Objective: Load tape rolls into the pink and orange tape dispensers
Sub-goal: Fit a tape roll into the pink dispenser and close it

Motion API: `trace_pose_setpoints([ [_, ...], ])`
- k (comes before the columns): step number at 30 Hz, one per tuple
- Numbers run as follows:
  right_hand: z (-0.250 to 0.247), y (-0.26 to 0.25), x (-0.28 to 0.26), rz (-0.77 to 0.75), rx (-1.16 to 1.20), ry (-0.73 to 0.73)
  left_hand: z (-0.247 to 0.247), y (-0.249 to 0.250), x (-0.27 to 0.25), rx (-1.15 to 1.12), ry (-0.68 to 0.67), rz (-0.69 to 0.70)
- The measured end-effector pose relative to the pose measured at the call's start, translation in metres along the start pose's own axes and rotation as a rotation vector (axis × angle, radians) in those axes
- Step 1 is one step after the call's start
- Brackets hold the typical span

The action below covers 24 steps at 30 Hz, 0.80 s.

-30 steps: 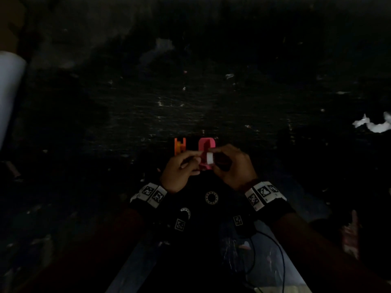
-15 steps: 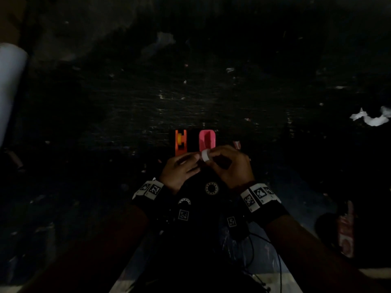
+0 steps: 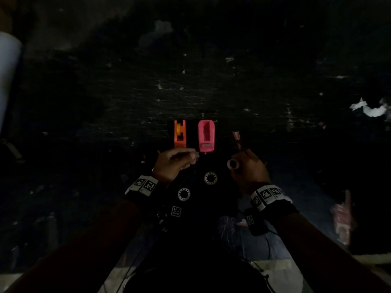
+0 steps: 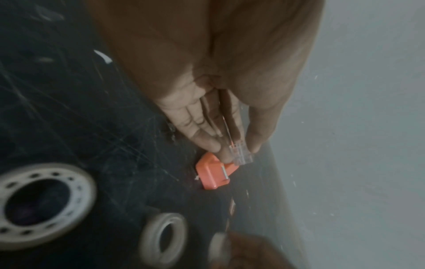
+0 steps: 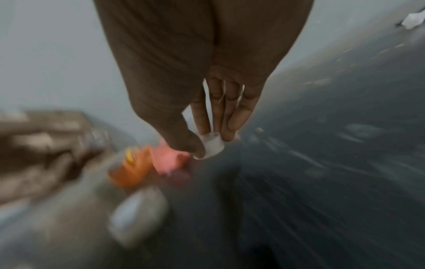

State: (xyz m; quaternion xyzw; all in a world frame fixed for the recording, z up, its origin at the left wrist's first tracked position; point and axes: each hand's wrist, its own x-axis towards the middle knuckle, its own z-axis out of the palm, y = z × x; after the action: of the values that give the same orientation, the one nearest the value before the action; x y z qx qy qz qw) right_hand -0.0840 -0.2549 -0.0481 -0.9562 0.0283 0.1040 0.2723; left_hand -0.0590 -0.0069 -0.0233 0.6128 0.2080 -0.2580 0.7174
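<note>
The orange dispenser [image 3: 179,133] with a yellow spool and the pink dispenser [image 3: 206,135] stand side by side on the dark surface. Just in front of them my left hand [image 3: 193,156] pinches a small clear spool [image 4: 240,152], above a dispenser's cutter end [image 4: 214,172]; which dispenser I cannot tell. To the right my right hand [image 3: 237,163] pinches a small white tape roll [image 5: 211,145] between thumb and fingers, held off the surface. Two more tape rolls [image 3: 210,178] [image 3: 183,194] lie on the black mat between my wrists.
Crumpled white paper [image 3: 372,108] lies far right. A white cylinder [image 3: 8,77] sits at the left edge. A reddish packet [image 3: 342,218] is at the near right. A small reddish item [image 3: 236,136] lies right of the pink dispenser. Cables run near my lap.
My hands were together at the pink dispenser with the white roll. They have parted: the right hand moved right with the roll, and the left keeps the clear spool.
</note>
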Motion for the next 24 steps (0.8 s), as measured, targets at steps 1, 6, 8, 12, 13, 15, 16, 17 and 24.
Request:
trace_pose_setpoints([
  [1,0.003,0.003,-0.003,0.002,-0.036,-0.022,-0.001,-0.002,-0.001,0.012,0.002,0.000],
  [6,0.008,0.006,-0.016,-0.125,-0.070,0.038,-0.004,-0.007,-0.006,0.039,-0.012,0.006],
  [8,0.011,-0.005,-0.022,-0.178,-0.022,0.015,-0.005,-0.008,-0.007,0.038,-0.011,0.008],
  [12,0.027,-0.029,-0.033,-0.183,0.041,-0.111,-0.007,-0.010,-0.010,0.072,0.006,0.032],
  [13,0.032,-0.033,-0.033,-0.171,0.043,-0.131,-0.008,-0.011,-0.011,0.081,0.009,0.039],
  [15,0.039,-0.035,-0.031,-0.164,0.083,-0.119,-0.010,-0.011,-0.014,0.090,0.012,0.047],
  [16,0.041,-0.037,-0.030,-0.146,0.137,-0.100,-0.011,-0.011,-0.015,0.094,0.016,0.054],
  [17,0.042,-0.040,-0.028,-0.101,0.222,-0.087,-0.012,-0.012,-0.016,0.099,0.023,0.063],
  [24,0.019,-0.044,-0.024,0.150,0.953,-0.242,-0.022,-0.008,-0.021,0.101,0.020,0.076],
])
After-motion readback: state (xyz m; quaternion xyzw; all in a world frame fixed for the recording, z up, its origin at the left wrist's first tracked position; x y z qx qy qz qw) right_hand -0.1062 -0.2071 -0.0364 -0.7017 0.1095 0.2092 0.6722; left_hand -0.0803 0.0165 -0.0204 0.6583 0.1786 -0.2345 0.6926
